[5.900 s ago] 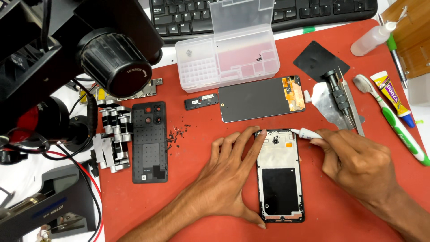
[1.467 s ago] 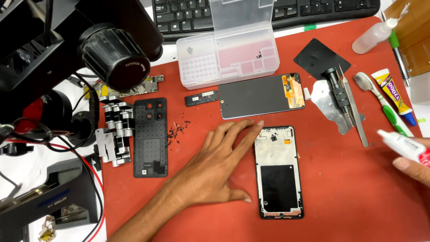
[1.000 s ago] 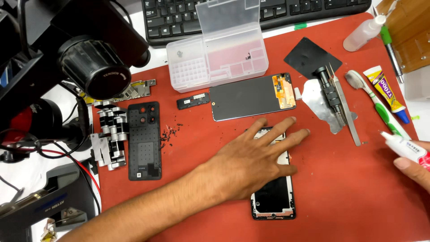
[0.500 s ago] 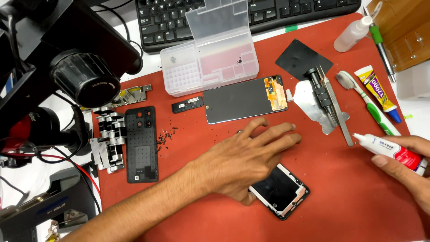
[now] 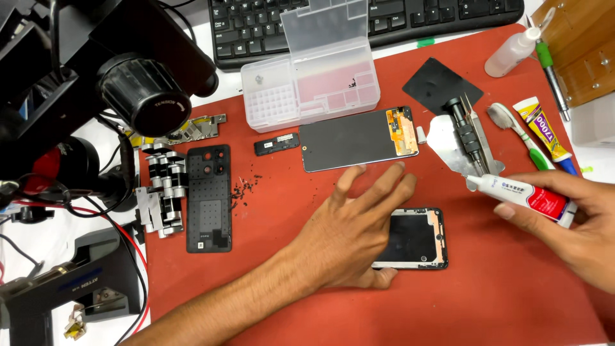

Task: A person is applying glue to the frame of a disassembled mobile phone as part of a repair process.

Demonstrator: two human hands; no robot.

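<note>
**Phone frame turned sideways under the left hand, glue tube held in the right**

Red matting (image 5: 500,301) covers the bench, and both hands work over its near half. Reaching in from the lower left, the left hand (image 5: 349,227) lies palm down with its forearm running diagonally up and to the right. Its fingers are spread and nearly straight, pointing up and right; they close on nothing, while the palm and thumb rest against the left end of the phone frame (image 5: 413,238). That frame lies flat on the mat just right of the palm, its long axis running left to right, dark inner face up, with a copper-coloured edge along its right end.

Entering from the right edge, the right hand (image 5: 570,227) is curled around a small white and red glue tube (image 5: 522,194), pinched between thumb and fingertips. Its long axis runs roughly left to right, nozzle aimed left and slightly up, above and right of the frame and apart from it.

Farther back, a dark display panel (image 5: 359,138) lies lengthwise beyond the left fingertips, with a black back cover (image 5: 209,197) upright to its left. A clear parts box (image 5: 314,83) stands open behind them, and a black keyboard (image 5: 359,22) sits at the far edge.
</note>
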